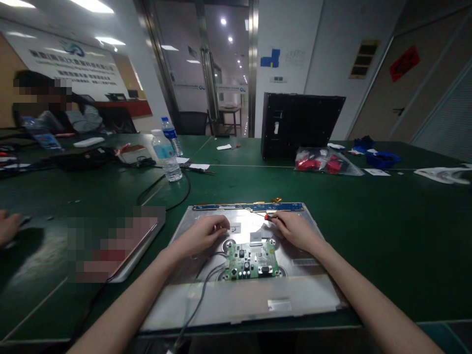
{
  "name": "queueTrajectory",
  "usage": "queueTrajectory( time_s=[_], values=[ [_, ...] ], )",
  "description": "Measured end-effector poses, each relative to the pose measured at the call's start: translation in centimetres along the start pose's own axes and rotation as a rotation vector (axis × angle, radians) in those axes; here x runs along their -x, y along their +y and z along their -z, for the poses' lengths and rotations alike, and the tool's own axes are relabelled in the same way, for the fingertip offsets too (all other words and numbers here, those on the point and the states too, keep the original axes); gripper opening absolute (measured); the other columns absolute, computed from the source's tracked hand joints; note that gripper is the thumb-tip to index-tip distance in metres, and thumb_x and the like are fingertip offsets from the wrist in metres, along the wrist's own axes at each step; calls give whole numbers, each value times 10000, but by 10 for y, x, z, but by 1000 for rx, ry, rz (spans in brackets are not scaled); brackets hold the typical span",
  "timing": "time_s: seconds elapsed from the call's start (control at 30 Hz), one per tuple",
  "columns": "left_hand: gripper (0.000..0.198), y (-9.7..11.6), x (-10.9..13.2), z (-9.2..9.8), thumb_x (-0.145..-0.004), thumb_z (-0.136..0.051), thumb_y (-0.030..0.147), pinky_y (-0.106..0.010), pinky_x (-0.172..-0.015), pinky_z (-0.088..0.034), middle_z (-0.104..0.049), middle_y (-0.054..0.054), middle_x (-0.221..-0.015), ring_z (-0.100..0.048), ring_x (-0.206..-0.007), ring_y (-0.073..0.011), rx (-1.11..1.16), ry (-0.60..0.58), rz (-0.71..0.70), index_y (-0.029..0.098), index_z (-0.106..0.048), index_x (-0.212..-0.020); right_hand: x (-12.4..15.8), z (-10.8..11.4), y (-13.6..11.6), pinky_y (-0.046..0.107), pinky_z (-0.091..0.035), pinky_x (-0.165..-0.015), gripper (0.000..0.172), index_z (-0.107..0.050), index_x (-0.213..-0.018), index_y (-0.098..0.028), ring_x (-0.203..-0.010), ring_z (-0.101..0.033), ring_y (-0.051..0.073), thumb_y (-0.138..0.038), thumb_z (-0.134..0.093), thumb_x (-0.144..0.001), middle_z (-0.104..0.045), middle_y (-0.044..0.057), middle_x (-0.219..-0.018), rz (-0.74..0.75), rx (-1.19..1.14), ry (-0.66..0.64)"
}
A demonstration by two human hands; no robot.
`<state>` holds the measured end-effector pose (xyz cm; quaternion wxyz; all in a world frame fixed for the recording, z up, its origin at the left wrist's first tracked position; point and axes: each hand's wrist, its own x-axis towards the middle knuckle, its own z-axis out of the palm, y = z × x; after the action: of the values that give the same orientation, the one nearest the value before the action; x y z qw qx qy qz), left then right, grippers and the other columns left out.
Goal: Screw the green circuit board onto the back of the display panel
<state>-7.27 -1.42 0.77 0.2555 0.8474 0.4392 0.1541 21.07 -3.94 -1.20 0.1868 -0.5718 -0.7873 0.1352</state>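
Observation:
A silver metal display panel [206, 300] lies face down on the green table in front of me, with a green circuit board [250, 260] fixed near its middle. My left hand [202, 235] rests on the panel just left of the board, fingers curled against the metal beside a small white label. My right hand [295, 228] is closed around a small screwdriver with a red-orange handle [266, 217], its tip pointing left over the panel's upper middle. Grey wires [204, 285] run from the board toward me over the panel's near edge.
A blurred flat device [121, 246] lies left of the panel. Two water bottles [167, 155], a black cable and clutter stand behind it. A black upright case [298, 123] and a bag of red parts [324, 162] sit at the back. Another person sits far left; a hand [7, 226] shows at the left edge.

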Motion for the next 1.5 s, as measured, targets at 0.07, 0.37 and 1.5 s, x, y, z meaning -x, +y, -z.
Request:
queueTrajectory(
  time_s=[0.07,0.37,1.5],
  values=[
    [210,-1,-1,-1,-857,-473,334,-285,-669,-404,-642,-42,-778,-550,-744,-199,3,-2,-10,190,-617,-805,0,1,0,265,-379,-696,235,-638,-949,-175,-870,-645,216,-264,-422,-975,-714,95,-979,2,-2,1],
    [235,0,-1,0,-860,-473,373,-278,-661,-396,-613,-23,-726,-543,-703,-190,-15,-20,-20,190,-596,-776,3,4,-1,257,-382,-693,237,-650,-962,-191,-861,-647,205,-263,-426,-976,-718,76,-955,29,-22,-4],
    [142,30,77,-40,-853,-541,259,-260,-657,-423,-662,-18,-783,-573,-716,-156,181,80,-26,187,-652,-800,-40,15,-85,162,-298,-317,452,-504,-702,-195,-349,-413,53,-594,-714,-666,-480,-90,-457,-124,-1343,398]
  ],
)
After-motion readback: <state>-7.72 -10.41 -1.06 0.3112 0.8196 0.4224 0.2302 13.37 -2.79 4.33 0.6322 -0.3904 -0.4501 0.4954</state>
